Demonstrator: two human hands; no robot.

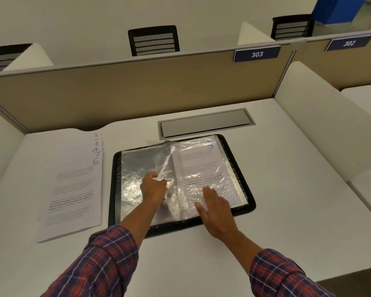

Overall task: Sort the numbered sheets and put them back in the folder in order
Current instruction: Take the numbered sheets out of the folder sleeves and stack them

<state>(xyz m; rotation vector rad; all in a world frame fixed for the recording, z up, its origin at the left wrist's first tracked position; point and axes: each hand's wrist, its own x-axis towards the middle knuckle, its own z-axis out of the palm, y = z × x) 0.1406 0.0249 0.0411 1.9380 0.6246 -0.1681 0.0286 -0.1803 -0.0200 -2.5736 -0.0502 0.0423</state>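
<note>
Plastic sleeve (164, 163) pinched by left hand (153, 187), flat right hand (214, 209) pressing sheet 5 (198, 168).

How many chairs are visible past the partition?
3: left chair at the frame edge, centre chair, right chair, all beyond the partition. More may be hidden behind it.

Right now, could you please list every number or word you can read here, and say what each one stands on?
"303": blue plate on the partition.
"302": second plate, further right.
"5": handwritten, on the sheet in the folder.
"6", "7", "4", "1": handwritten, on the fanned stack left of the folder; the number above them is cut off.
Printed text on the sheets: too blurred to read.
</note>
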